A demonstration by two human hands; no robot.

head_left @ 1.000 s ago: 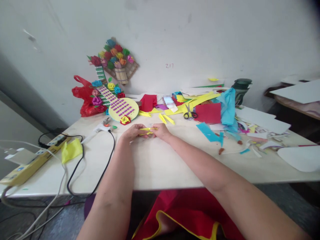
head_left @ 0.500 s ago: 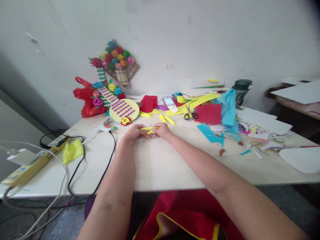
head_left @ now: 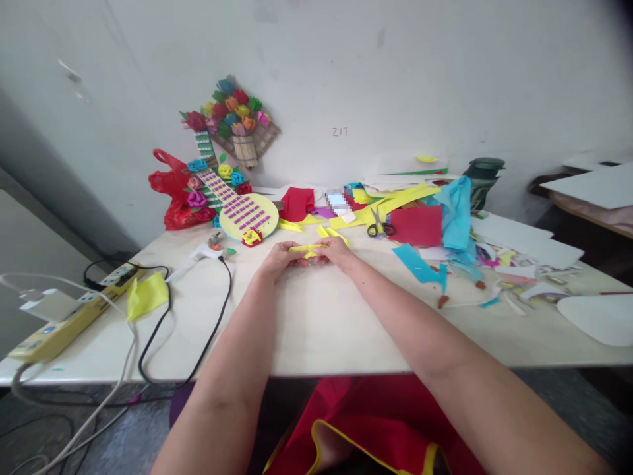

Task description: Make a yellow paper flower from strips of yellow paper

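Observation:
A strip of yellow crepe paper (head_left: 307, 250) stretches between my two hands, just above the white table (head_left: 321, 316). My left hand (head_left: 281, 258) pinches its left end, and my right hand (head_left: 334, 252) pinches the other end. The fingertips partly cover the strip. Folded yellow paper pieces (head_left: 289, 225) lie beyond my hands. A guitar-shaped craft (head_left: 247, 214) with purple strips and a red-and-yellow paper flower leans past my left hand. Black-handled scissors (head_left: 380, 227) rest beyond my right hand.
At left lie a white glue gun (head_left: 206, 251) with a black cord, a yellow paper piece (head_left: 148, 295) and a power strip (head_left: 74, 316). Red paper (head_left: 416, 225), blue paper (head_left: 455, 211) and scraps cover the right side. A dark green bottle (head_left: 483, 181) stands behind.
The whole view has shifted slightly. Both hands still hold the yellow strip, with their fingers slightly repositioned along it.

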